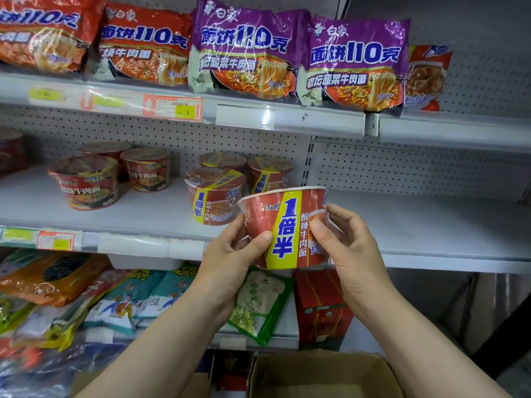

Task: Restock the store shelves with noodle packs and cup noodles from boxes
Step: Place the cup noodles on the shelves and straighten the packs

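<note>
I hold a red paper noodle cup with a yellow vertical band (283,228) in both hands, just in front of the front edge of the white metal middle shelf (431,225). My left hand (230,254) and right hand (349,239) curl around its sides, thumbs pressed on the wall. Matching red cups (212,193) stand behind it on that shelf. An open brown cardboard box (321,374) sits below.

2 purple noodle packs (247,50), 2 red noodle packs (143,44), 7 cup noodles (284,228), 1 cardboard box (321,374).
</note>
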`<state>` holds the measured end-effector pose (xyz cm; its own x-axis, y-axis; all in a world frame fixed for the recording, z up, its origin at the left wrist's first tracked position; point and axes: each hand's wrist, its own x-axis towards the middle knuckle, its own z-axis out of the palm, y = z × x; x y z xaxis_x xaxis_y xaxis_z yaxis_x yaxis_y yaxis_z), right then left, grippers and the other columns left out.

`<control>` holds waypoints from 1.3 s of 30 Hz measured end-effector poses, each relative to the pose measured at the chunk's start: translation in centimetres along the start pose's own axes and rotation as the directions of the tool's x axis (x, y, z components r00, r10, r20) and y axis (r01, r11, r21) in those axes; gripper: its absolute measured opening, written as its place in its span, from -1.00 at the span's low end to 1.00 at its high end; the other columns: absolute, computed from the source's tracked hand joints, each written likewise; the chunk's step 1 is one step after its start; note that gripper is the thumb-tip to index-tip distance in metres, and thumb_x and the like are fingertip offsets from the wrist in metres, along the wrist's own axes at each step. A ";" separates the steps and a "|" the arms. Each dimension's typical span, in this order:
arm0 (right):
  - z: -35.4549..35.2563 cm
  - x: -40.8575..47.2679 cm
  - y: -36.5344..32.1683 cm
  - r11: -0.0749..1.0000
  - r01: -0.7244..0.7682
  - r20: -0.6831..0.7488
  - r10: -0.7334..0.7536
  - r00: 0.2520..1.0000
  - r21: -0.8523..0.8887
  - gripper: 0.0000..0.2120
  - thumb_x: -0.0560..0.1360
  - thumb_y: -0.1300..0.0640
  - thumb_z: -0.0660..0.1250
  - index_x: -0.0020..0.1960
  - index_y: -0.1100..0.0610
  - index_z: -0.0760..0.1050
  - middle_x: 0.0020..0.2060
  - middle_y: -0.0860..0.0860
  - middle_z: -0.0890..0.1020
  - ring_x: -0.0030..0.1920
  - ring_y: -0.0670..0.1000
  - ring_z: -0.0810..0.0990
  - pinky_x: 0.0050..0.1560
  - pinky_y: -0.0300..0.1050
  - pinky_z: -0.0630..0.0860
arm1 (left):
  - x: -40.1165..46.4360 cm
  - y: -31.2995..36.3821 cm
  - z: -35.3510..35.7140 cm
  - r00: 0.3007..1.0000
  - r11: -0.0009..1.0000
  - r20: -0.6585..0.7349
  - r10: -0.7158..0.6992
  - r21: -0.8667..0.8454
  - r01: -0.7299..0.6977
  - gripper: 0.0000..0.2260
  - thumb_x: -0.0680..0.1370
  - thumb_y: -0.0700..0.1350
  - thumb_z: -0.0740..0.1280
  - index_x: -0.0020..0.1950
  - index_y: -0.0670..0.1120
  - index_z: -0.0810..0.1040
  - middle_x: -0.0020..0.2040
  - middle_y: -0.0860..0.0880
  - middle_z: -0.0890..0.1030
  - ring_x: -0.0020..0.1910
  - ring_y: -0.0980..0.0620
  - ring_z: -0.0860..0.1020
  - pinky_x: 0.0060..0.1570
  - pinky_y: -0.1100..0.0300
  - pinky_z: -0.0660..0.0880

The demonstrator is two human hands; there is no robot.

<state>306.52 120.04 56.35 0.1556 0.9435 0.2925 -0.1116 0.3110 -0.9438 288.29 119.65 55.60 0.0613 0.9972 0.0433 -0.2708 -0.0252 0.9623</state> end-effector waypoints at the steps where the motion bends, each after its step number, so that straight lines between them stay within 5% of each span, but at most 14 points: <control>1: -0.3 0.3 0.0 1.000 -0.001 0.002 0.001 1.000 -0.007 -0.54 0.37 0.10 0.48 0.25 0.04 0.50 0.02 -0.15 0.72 0.07 -0.17 0.69 -0.11 -0.27 0.63 | 0.3 0.1 0.2 1.000 1.000 0.000 0.003 0.016 -0.003 -0.56 0.52 -0.15 0.44 0.39 0.05 0.50 0.01 0.04 0.74 -0.05 0.15 0.70 -0.27 0.40 0.56; 5: -1.3 2.8 0.5 0.998 0.011 0.029 -0.009 1.000 -0.063 -0.43 0.31 0.00 0.52 0.30 0.00 0.49 0.18 -0.03 0.67 0.19 -0.10 0.65 0.11 -0.13 0.64 | 2.8 0.0 1.0 0.999 0.999 -0.040 0.026 0.021 -0.025 -0.49 0.47 -0.12 0.48 0.40 0.06 0.49 0.08 0.06 0.72 0.02 0.17 0.68 -0.23 0.40 0.55; 10: -2.6 6.0 2.2 0.995 -0.002 0.071 0.009 0.997 -0.095 -0.32 0.25 -0.03 0.55 0.34 -0.02 0.44 0.24 -0.02 0.63 0.23 -0.13 0.62 0.24 -0.06 0.58 | 5.8 -0.8 1.8 0.990 0.998 -0.132 0.049 0.048 -0.043 -0.24 0.26 -0.05 0.56 0.43 -0.04 0.39 0.30 -0.01 0.60 0.28 0.07 0.57 0.19 0.15 0.53; 16: -3.3 10.2 4.8 0.986 -0.004 0.129 0.026 0.991 -0.165 -0.14 0.26 -0.03 0.56 0.50 0.04 0.34 0.33 -0.07 0.56 0.31 -0.17 0.54 0.40 -0.04 0.47 | 9.9 -2.0 1.9 0.982 0.986 -0.164 0.093 0.149 -0.068 -0.36 0.38 -0.17 0.55 0.41 -0.03 0.41 0.30 0.00 0.59 0.31 0.08 0.54 0.32 0.04 0.50; 20: -3.5 12.6 7.0 0.979 0.011 0.171 0.024 0.985 -0.201 -0.33 0.44 0.23 0.53 0.49 0.06 0.37 0.28 -0.12 0.60 0.30 -0.21 0.55 0.37 -0.06 0.50 | 12.0 -3.0 1.9 0.979 0.972 -0.171 0.113 0.223 -0.073 -0.41 0.49 -0.24 0.48 0.46 0.07 0.39 0.35 0.03 0.55 0.36 0.09 0.49 0.38 -0.03 0.45; 23: -3.5 13.9 8.6 0.980 0.005 0.170 0.030 0.985 -0.201 -0.32 0.42 0.24 0.54 0.47 0.05 0.38 0.26 -0.13 0.60 0.26 -0.22 0.57 0.32 -0.05 0.54 | 13.0 -3.7 1.7 0.972 0.967 -0.206 0.110 0.248 -0.057 -0.38 0.51 -0.25 0.47 0.51 0.06 0.36 0.34 0.03 0.57 0.34 0.09 0.50 0.38 -0.04 0.45; 28: -3.0 15.7 10.3 0.975 0.008 0.207 0.039 0.978 -0.220 -0.31 0.41 0.25 0.56 0.43 -0.07 0.37 0.21 -0.24 0.57 0.16 -0.40 0.54 -0.02 -0.47 0.53 | 14.6 -4.7 1.5 0.955 0.964 -0.281 0.095 0.266 -0.017 -0.33 0.50 -0.31 0.46 0.55 0.04 0.33 0.25 0.01 0.60 0.26 0.06 0.57 0.33 -0.08 0.50; 33: -2.6 16.8 11.4 0.968 0.018 0.216 0.038 0.976 -0.250 -0.30 0.40 0.26 0.57 0.44 -0.04 0.37 0.24 -0.22 0.55 0.20 -0.36 0.51 -0.07 -0.51 0.51 | 15.5 -4.8 1.7 0.945 0.946 -0.313 0.100 0.323 0.007 -0.34 0.54 -0.31 0.42 0.57 0.04 0.30 0.03 0.17 0.53 -0.01 0.28 0.56 0.19 0.17 0.53; 39: -2.3 17.8 12.4 0.968 0.010 0.231 0.050 0.972 -0.251 -0.31 0.41 0.28 0.56 0.42 -0.07 0.36 0.18 -0.26 0.54 0.11 -0.43 0.51 -0.12 -0.54 0.48 | 16.0 -5.0 1.7 0.931 0.925 -0.349 0.104 0.378 0.038 -0.37 0.57 -0.27 0.40 0.57 0.05 0.29 0.08 0.13 0.57 -0.09 0.32 0.53 0.04 0.30 0.49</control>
<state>310.13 140.43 49.45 -0.0813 0.9586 0.2727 0.1396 0.2819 -0.9492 292.27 135.58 51.92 -0.3063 0.9508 0.0468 0.1154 -0.0117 0.9933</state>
